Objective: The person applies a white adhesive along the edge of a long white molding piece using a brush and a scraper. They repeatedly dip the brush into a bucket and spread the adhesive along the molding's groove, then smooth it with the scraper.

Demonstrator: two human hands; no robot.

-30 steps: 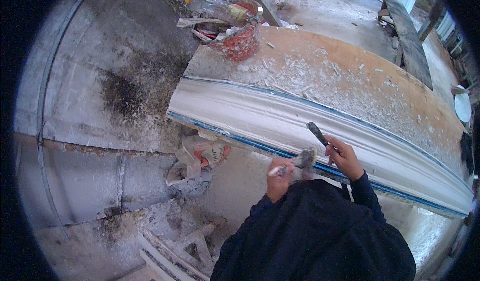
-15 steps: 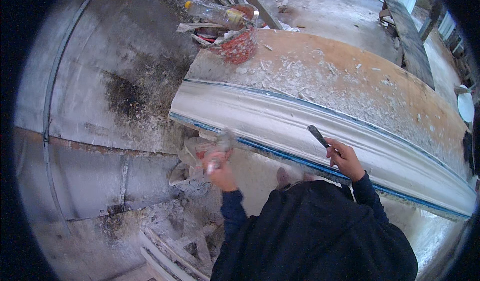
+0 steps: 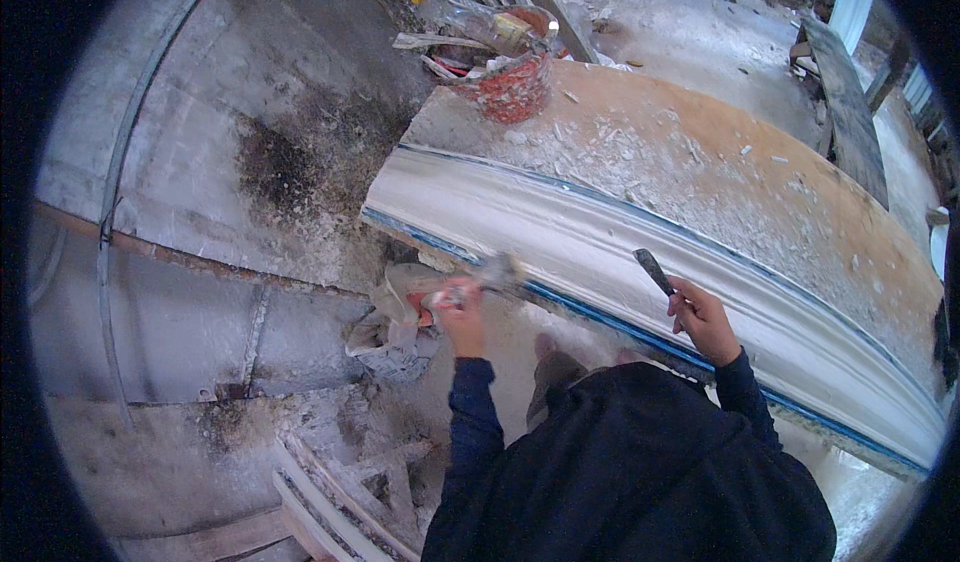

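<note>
A long white plaster-like moulding (image 3: pixel 600 252), ridged along its length and edged with blue strips, lies across the bench in front of me. My left hand (image 3: pixel 463 324) is closed round the handle of a brush (image 3: pixel 500 271). The brush head, smeared by motion, is over the near blue edge towards the moulding's left end. Over the middle of the moulding, my right hand (image 3: pixel 704 324) grips a slim dark tool (image 3: pixel 654 271) with a flat, rounded upper end. Its lower part is hidden in my fingers, so its exact kind does not show.
White scraps litter the curved wooden bench top (image 3: pixel 790 192). A red bucket (image 3: pixel 510 90) at its far left holds a clear plastic bottle (image 3: pixel 465 20) and scraps. Crumpled sacking (image 3: pixel 390 347) lies below my left hand. A stained grey panel (image 3: pixel 190 162) stretches left.
The brush in my left hand has swung to the right along the near edge. My right hand keeps its grip on the dark tool. The whole view has shifted slightly.
</note>
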